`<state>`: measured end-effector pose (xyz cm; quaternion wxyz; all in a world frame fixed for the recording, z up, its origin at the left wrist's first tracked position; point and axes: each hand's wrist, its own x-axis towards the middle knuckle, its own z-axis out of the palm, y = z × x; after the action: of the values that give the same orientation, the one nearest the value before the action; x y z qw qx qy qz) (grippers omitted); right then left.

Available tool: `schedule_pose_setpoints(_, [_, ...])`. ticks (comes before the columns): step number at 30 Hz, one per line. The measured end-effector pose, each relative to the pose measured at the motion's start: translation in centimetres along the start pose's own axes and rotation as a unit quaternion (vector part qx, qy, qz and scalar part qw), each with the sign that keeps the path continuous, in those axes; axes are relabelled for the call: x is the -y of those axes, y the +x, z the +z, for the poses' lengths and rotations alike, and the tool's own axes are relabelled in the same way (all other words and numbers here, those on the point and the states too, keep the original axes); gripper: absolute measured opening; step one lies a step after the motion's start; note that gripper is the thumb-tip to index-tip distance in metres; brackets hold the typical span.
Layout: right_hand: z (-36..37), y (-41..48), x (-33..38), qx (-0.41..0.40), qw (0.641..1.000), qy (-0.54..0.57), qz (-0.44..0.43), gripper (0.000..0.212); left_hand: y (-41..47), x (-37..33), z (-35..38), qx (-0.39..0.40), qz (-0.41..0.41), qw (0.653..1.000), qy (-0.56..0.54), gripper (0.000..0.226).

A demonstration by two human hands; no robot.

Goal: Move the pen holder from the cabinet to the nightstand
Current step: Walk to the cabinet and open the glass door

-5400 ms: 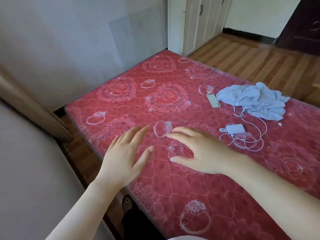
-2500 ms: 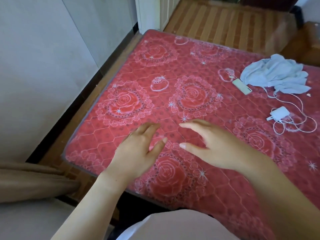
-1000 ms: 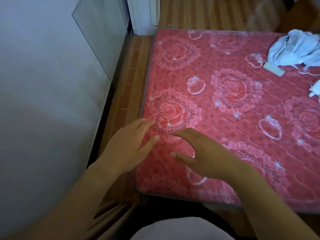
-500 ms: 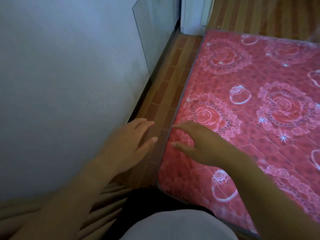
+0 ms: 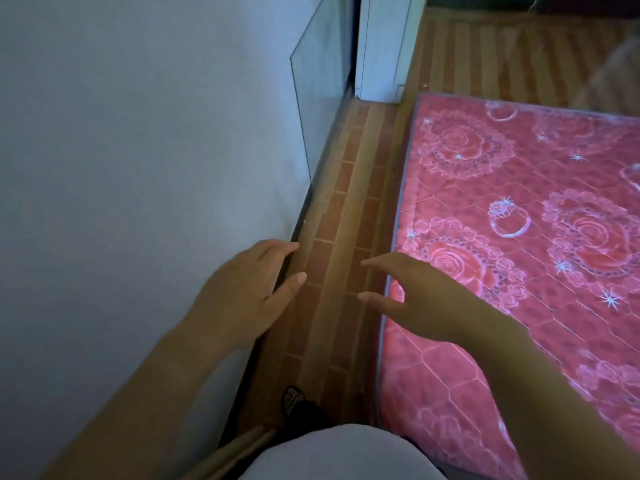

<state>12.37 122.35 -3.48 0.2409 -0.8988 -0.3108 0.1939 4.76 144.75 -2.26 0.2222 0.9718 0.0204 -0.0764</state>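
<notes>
**Empty hands in a narrow gap, pen holder out of view**

Head view: a person looks down a narrow strip of brick-patterned floor (image 5: 349, 216) between a pale wall (image 5: 138, 150) and a bed with a red rose-print mattress (image 5: 519, 237). The left hand (image 5: 242, 292) hovers near the wall's base, its grip loosely open and empty. The right hand (image 5: 415, 292) reaches over the mattress's left edge, fingers spread, holding nothing. A white cabinet (image 5: 384, 46) stands at the far end of the gap. The pen holder and the nightstand are not visible, and no containers show. Judged risks: the tight gap could trip a foot, and dim light may hamper finding the holder.
</notes>
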Motion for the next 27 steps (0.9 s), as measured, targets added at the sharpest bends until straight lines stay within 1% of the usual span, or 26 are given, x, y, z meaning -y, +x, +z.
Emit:
schedule_pose_setpoints(2, [1.2, 2.9, 3.1, 0.035, 0.999, 0.001, 0.001, 0.055, -0.5, 2.7, -1.2, 0.003, -0.011, 1.0, -0.003, 0.069])
schedule_pose_setpoints(6, [2.4, 6.7, 7.8, 0.059, 0.998, 0.022, -0.013, 0.054, -1.9, 6.6, -3.1, 0.01, -0.041, 0.998, -0.039, 0.065])
schedule_pose_setpoints(14, [3.1, 11.1, 11.7, 0.073, 0.996, -0.02, -0.044, 0.059, -2.8, 11.4, -5.1, -0.005, -0.082, 0.995, -0.063, 0.066])
schedule_pose_setpoints(20, [1.8, 12.2, 12.1, 0.057, 0.998, -0.016, -0.038, 0.062, -0.2, 12.3, -5.8, 0.013, -0.075, 0.995, -0.071, 0.066])
schedule_pose_setpoints(24, [0.3, 13.3, 10.3, 0.035, 0.999, -0.002, -0.012, 0.062, 4.0, 11.5, -6.4, 0.028, -0.034, 0.997, -0.068, 0.065])
schedule_pose_setpoints(27, [-1.1, 14.8, 7.7, 0.013, 1.0, 0.006, 0.012, 0.062, 8.6, 9.9, -6.7, 0.054, -0.001, 0.997, -0.061, 0.069])
